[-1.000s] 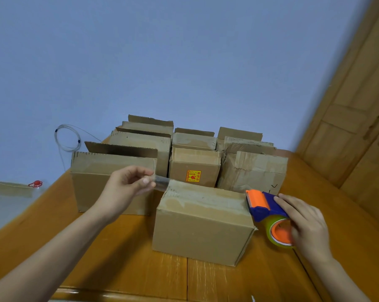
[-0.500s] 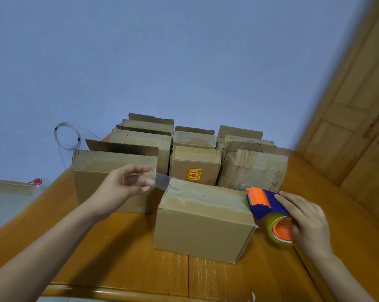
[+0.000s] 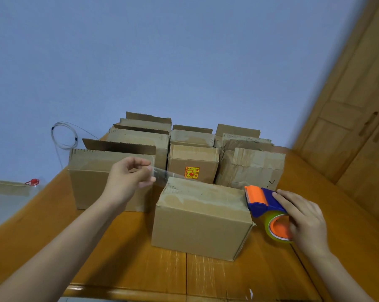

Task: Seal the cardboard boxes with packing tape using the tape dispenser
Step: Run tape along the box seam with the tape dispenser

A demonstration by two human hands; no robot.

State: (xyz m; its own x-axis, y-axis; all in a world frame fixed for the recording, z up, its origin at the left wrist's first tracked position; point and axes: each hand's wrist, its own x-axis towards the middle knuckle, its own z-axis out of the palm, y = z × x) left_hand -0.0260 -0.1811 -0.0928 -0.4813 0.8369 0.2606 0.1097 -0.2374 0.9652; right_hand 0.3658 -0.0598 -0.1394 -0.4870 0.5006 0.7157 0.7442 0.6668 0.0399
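**Fingers [image 3: 144, 162] of left hand [image 3: 127, 177]: pinched on the free tape end**

- Tape strip [image 3: 162, 174]: clear; slants from the pinch rightward and down to the front box's [image 3: 202, 216] top left edge. Its long axis follows the box's length.
- Tape dispenser [image 3: 264, 203]: at the box's top right edge, orange blade pointing left. The right hand [image 3: 303, 216] is curled round the roll.
- Nearer the loose end: the left hand.
- Box location: on the wooden table [image 3: 123, 258], in front of the other boxes [image 3: 192, 162].

The single head-worn wide-angle camera looks forward and slightly down from the near edge of the wooden table [image 3: 118, 247], close to the nearest cardboard box [image 3: 201, 223]; the blue wall [image 3: 162, 62] fills the upper half, straight edges bending outward.
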